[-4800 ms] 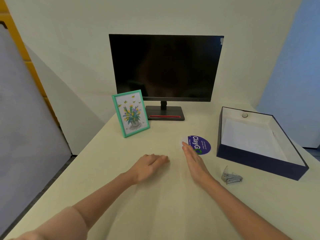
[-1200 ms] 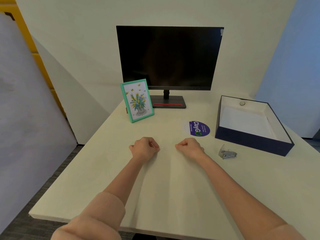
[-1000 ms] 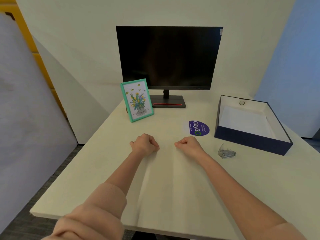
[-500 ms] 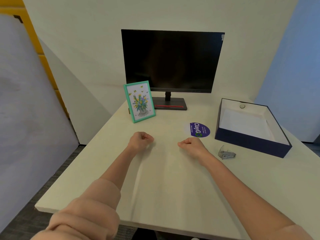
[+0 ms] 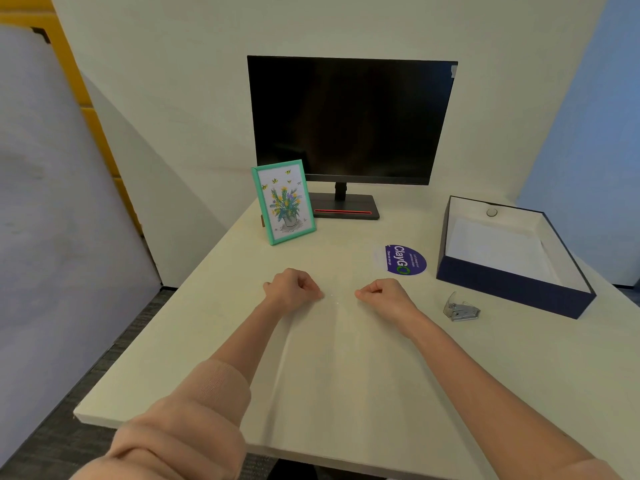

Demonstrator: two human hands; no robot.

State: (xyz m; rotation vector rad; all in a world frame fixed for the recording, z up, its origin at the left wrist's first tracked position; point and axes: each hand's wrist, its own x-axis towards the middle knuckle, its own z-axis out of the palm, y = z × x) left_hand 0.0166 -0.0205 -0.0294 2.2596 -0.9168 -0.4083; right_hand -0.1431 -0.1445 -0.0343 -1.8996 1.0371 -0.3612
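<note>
My left hand [image 5: 291, 289] and my right hand [image 5: 384, 294] rest side by side on the cream table [image 5: 346, 375], both curled into fists that hold nothing. A small gap separates them. A small metal clip-like tool [image 5: 460, 309] lies to the right of my right hand. Beyond that hand lies a round purple sticker [image 5: 403, 259] that reads ClayGo. A green-framed flower picture [image 5: 284, 201] stands upright beyond my left hand.
A dark monitor [image 5: 351, 119] stands at the back against the wall. An open navy box [image 5: 512, 289] with a white lining sits at the right, a small round thing inside its far wall. A grey panel [image 5: 52, 202] leans at the left.
Nearly five seconds ago both hands lay flat with straight fingers; they have since curled into fists and stayed there. The view has shifted slightly.
</note>
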